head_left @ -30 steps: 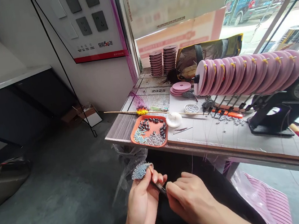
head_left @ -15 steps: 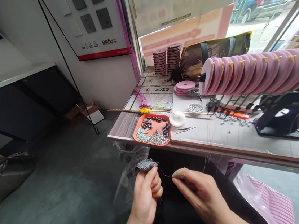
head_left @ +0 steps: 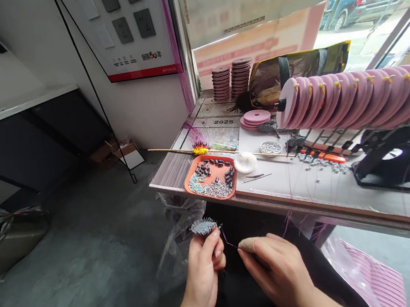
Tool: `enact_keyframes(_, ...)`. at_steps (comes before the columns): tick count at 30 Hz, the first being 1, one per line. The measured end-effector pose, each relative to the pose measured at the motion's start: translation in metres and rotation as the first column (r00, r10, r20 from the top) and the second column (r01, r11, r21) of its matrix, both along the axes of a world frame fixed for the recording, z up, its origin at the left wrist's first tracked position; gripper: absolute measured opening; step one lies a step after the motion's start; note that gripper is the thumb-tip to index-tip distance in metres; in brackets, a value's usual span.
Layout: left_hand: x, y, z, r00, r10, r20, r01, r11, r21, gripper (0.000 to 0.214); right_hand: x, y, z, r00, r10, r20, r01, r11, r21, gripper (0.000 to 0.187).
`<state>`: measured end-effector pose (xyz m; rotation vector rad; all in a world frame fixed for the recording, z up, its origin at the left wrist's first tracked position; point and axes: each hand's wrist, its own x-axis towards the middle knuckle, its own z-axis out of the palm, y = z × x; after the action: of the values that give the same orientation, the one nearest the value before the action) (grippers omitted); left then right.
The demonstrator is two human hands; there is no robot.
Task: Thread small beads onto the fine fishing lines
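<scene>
Right hand (head_left: 278, 259) has drawn away, pinching purple thread (head_left: 231, 245); left hand (head_left: 205, 263) clutches a bristly grey bundle (head_left: 202, 226).

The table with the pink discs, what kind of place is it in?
Probably a craft workshop: there's a row of pink discs, an orange tray of small parts, and thin tools beside it.
</scene>
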<state>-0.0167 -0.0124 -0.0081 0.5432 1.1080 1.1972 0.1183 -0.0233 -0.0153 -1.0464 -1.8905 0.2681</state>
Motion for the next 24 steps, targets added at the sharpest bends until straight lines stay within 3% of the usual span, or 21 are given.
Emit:
enact_keyframes(5,0.002,-0.002,0.002,0.993,0.04,-0.11,-0.038,0.999,0.019,0.019,-0.001,0.004,-0.001,0.998,-0.06,0.026,0.06,0.998,0.009,0.017)
enact_keyframes(9,0.001,-0.003,-0.001,0.952,0.149,-0.267,-0.13,0.988,0.088,0.021,-0.001,0.008,-0.001,0.993,-0.109,0.055,0.108,0.994,0.021,0.019)
enact_keyframes(14,0.0,-0.005,0.0,0.912,0.22,-0.348,-0.191,0.975,0.115,0.025,0.0,0.007,0.0,0.993,-0.101,0.056,0.102,0.994,-0.024,0.018)
enact_keyframes(16,0.0,-0.005,0.002,0.912,0.207,-0.354,-0.179,0.978,0.11,0.025,0.0,0.006,0.002,0.997,-0.066,0.034,0.067,0.996,-0.058,0.013)
enact_keyframes(18,-0.001,-0.005,0.004,0.92,0.166,-0.356,-0.139,0.985,0.098,0.024,-0.001,0.007,0.005,0.998,-0.035,0.05,0.038,0.997,-0.067,0.026)
enact_keyframes(20,-0.001,-0.006,0.004,0.93,0.143,-0.337,-0.125,0.989,0.077,0.023,-0.002,0.008,0.008,0.991,-0.035,0.129,0.038,0.999,-0.026,0.028)
enact_keyframes(22,-0.001,-0.007,0.005,0.958,0.109,-0.266,-0.098,0.994,0.057,0.023,-0.003,0.009,0.011,0.975,-0.05,0.217,0.044,0.998,0.032,0.021)
enact_keyframes(24,0.001,-0.007,0.007,0.989,0.069,-0.128,-0.062,0.996,0.06,0.02,-0.005,0.009,0.011,0.963,-0.049,0.267,0.037,0.998,0.049,0.025)
